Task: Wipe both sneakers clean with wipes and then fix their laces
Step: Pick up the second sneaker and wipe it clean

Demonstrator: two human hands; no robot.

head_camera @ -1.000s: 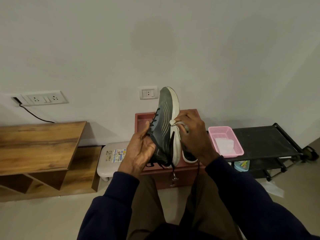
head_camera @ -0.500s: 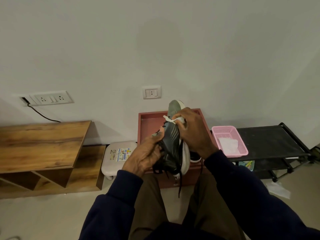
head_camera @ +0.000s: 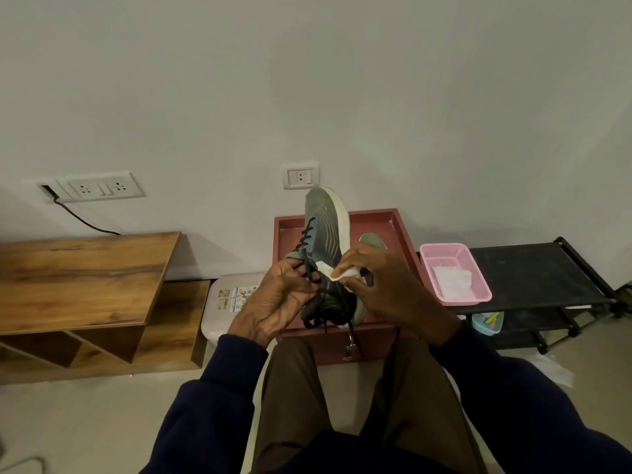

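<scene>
Right hand (head_camera: 386, 289) wipes the grey sneaker (head_camera: 321, 234), which the left hand (head_camera: 273, 302) holds toe-up
Over the lap, left hand fingers curl round the shoe's lace side, black laces (head_camera: 309, 271) crossing them; right hand pinches a white wipe (head_camera: 342, 273) against the sneaker's side, lower toward the heel than half a second ago, when it sat near the toe; shoe now more upright, white sole facing right; behind, second sneaker (head_camera: 371, 239) lies in the red tray (head_camera: 393, 227), mostly hidden by the right hand; pink basket (head_camera: 444, 246) with spare wipes (head_camera: 451, 278) sits on the black rack (head_camera: 533, 275)
</scene>
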